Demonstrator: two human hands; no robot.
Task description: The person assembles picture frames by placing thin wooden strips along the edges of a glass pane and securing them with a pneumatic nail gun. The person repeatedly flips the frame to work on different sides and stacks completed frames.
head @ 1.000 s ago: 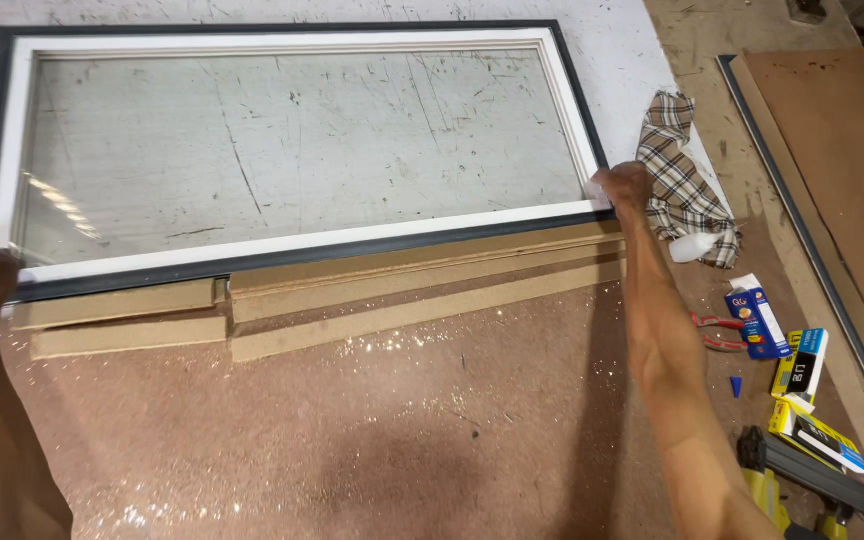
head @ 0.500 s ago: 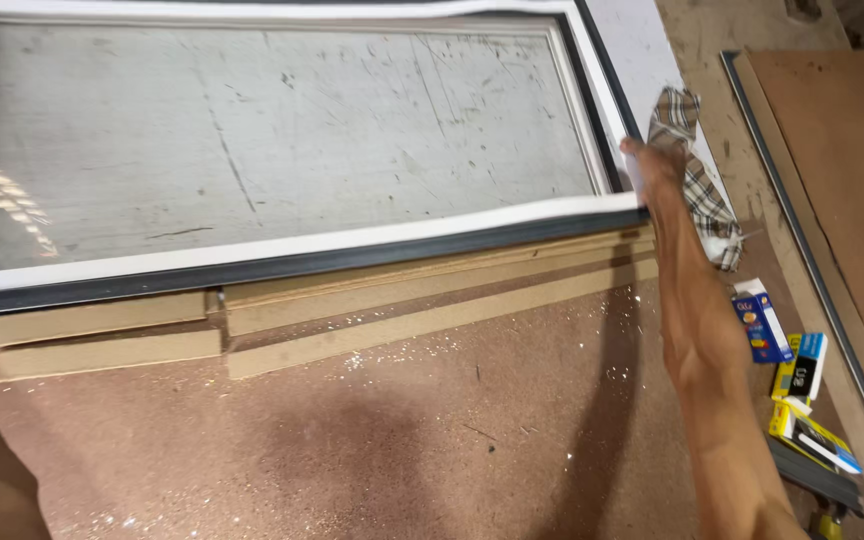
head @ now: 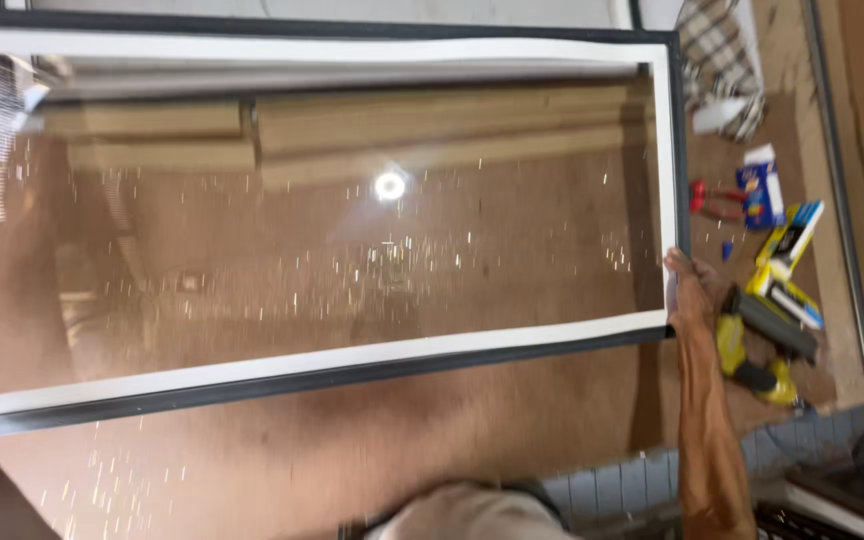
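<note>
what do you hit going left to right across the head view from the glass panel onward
glazed window frame → right hand gripping its right corner → red pliers → blue box → yellow and black boxes → metal strip

1. Left hand: out of frame past the left edge; only a forearm sliver shows at the bottom left corner.
2. Glazed window frame [head: 332,360]: left end cut off.
3. Wooden strips [head: 432,120]: blurred behind the glass.
4. Checked cloth [head: 717,60]: top cropped.
</note>
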